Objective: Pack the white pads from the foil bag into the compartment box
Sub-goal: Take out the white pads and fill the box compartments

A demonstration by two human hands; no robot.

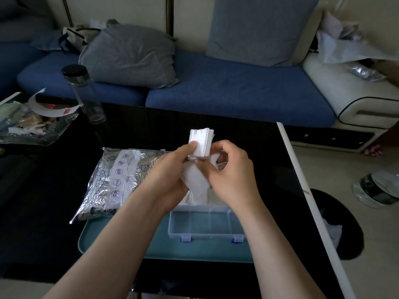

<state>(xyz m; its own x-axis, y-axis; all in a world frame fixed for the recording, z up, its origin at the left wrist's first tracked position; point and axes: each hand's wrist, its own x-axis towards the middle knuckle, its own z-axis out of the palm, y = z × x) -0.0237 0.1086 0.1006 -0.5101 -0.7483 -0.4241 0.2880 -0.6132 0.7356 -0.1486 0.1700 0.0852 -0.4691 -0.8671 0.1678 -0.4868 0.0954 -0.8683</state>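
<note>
White pads [201, 140]: a small stack held in the air, between the two hands, above the far part of the compartment box [207, 227].

- Left hand [168, 175]: fingers curled round the stack, thumb pressed on its face. Upper end of the stack stands clear above the hand.
- Right hand [231, 169]: fingers bent, thumb and fingertips pinching the pads at the lower side. More white sheet hangs below both hands; whether it is one pad or several, cannot tell.
- Compartment box: clear plastic, lid open, blue clasps on the near edge. It sits on a teal tray [121, 240] on the dark table [54, 212]. Near row of compartments shows nothing inside.
- Far row: something white shows just under the hands. Probably pads already packed, but the hands hide most of it.
- Foil bag [114, 182]: lies flat on the tray's left end, just beside the box, crinkled. Mouth not visible, so what it still contains cannot be told.

Judgement: packing is underway, early to middle. A handful of pads is out of the bag and being sorted or squared up; at most a part of the far row is filled. Left to do: seat this stack in a compartment, fill the near row, and empty whatever remains in the bag.
</note>
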